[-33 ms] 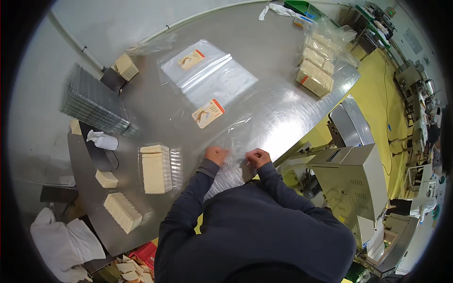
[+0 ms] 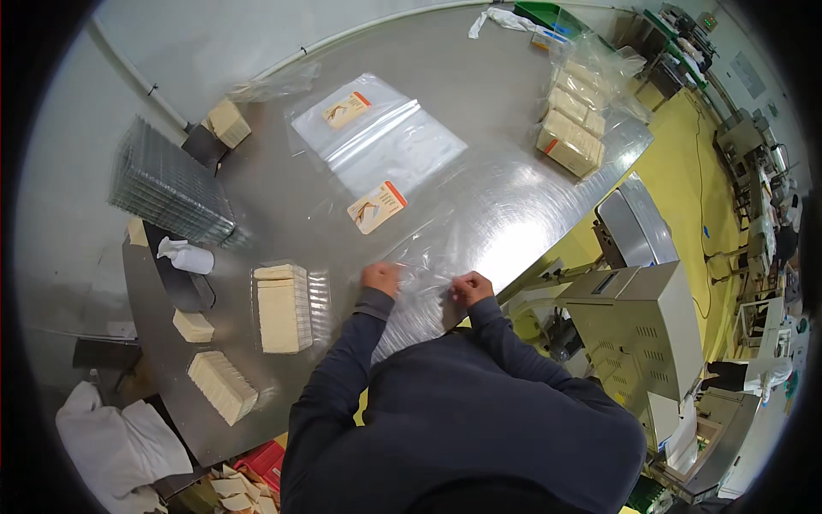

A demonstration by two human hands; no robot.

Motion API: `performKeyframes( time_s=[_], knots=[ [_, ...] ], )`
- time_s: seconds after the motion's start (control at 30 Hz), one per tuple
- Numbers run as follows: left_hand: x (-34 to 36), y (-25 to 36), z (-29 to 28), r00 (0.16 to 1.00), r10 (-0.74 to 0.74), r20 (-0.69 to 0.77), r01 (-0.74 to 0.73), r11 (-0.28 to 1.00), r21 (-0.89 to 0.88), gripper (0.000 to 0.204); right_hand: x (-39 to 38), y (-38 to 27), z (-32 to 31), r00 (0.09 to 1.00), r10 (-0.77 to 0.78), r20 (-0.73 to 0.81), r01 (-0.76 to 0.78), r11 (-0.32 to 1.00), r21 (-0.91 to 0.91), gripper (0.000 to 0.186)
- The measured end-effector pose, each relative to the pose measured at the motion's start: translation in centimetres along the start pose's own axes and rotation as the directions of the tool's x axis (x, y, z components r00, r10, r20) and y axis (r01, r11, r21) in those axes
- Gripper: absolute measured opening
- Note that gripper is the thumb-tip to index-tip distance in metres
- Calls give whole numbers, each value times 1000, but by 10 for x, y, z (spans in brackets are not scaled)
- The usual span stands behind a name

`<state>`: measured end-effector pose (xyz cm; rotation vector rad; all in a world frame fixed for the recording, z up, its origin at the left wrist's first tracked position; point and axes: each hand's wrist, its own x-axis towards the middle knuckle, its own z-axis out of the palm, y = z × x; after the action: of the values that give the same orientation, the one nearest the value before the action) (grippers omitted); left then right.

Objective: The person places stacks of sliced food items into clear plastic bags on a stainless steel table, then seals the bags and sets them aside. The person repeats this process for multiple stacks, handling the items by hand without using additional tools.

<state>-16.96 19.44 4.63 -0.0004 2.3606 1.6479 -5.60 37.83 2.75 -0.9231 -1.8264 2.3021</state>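
Observation:
A thin clear plastic bag [image 2: 418, 267] is stretched between my two hands, close in front of my body over the steel table. My left hand [image 2: 381, 278] is closed on its left side, slightly blurred. At its right side, my right hand [image 2: 471, 289] pinches the film. Just beyond the bag lies a cream card [image 2: 377, 207] with a red-orange edge. Further off is a stack of flat clear bags [image 2: 394, 146] with a similar card [image 2: 347, 109] on it. Left of my left hand, a clear tray [image 2: 283, 308] holds a row of thin cream-coloured pieces.
Bagged cream blocks [image 2: 572, 141] stand at the table's right edge. On the left are stacked clear trays [image 2: 167, 184], a white spray bottle [image 2: 186, 255] and another row of cream pieces [image 2: 223, 385]. A metal machine [image 2: 638, 321] stands right of the table. A person's white sleeve [image 2: 120, 445] shows lower left.
My hands have drawn slightly apart, the left one moving left and a little away from me, the right one barely to the right. The bag between them is spread wider.

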Motion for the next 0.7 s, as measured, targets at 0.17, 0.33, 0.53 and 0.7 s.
performKeyframes(
  time_s=[0.17, 0.33, 0.53, 0.7],
  knots=[
    [27, 11, -14, 869, -241, -432, -35, 841, -540, 13, -6, 19, -16, 955, 110, -275, -155, 977, -149, 30],
    [-2, 70, -19, 751, 643, -149, -589, 755, 288, 12, -62, -92, 6, 900, 105, 422, -1, 971, -239, 27],
    [-81, 114, 7, 447, 748, 491, -879, 265, 396, 20, -2, -78, 65, 623, -570, 536, 736, 660, -154, 26],
    [-122, 126, 10, 369, 767, 524, -928, 271, 257, 27, 34, -67, 101, 978, -4, 210, 170, 604, -779, 50]
  ],
)
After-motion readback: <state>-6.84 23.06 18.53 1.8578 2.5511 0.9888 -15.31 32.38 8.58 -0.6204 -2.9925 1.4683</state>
